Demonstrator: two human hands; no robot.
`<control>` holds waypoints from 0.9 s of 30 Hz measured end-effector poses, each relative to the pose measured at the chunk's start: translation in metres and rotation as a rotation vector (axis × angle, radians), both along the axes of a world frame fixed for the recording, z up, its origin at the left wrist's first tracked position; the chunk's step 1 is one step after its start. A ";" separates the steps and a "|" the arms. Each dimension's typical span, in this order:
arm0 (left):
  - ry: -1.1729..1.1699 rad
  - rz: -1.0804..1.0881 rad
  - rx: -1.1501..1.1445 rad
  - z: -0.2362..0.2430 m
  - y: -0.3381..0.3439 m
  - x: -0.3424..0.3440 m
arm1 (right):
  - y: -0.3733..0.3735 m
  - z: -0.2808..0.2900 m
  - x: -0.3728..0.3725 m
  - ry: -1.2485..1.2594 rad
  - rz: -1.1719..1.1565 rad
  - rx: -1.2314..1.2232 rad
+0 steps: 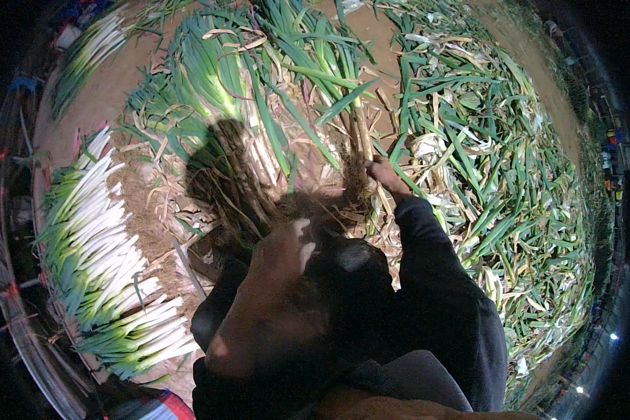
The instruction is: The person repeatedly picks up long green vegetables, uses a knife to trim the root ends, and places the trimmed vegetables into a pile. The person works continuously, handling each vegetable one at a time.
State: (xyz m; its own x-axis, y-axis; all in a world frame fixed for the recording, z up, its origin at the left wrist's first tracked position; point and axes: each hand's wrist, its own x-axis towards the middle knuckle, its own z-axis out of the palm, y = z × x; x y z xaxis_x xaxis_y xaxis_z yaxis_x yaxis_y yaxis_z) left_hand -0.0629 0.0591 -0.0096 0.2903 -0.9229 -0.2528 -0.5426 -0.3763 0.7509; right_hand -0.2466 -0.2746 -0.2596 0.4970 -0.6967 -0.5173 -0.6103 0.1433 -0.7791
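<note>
My right hand (pixel 387 175) is closed around the root end of an untrimmed, brown-skinned green onion (pixel 362 133) at the edge of a loose pile. Its long leaves point away from me. To the left lies a big bundle of untrimmed green onions (pixel 220 94), roots toward me and partly under my shadow. A thin blade (pixel 187 269) shows beside my left sleeve (pixel 220 304); its other end is out of sight behind the sleeve. I cannot make out my left hand in the shadow there.
Cleaned white-stemmed green onions (pixel 108 238) lie in a long row at the left, with another cleaned batch (pixel 98 45) at the far left. A deep heap of stripped leaves (pixel 497 182) covers the right side. Root scraps (pixel 143 210) litter the soil. My knee (pixel 276 280) rises in the middle.
</note>
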 end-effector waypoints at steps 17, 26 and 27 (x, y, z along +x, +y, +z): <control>1.040 0.068 -0.063 -0.016 -0.082 -0.040 | 0.248 0.352 -0.226 -0.044 -0.106 -0.229; 1.631 0.059 -0.519 0.002 -0.102 -0.016 | 0.257 0.336 -0.246 0.405 0.473 -0.914; 1.682 0.110 -0.595 0.008 -0.100 -0.008 | 0.244 0.325 -0.240 0.463 0.568 -1.050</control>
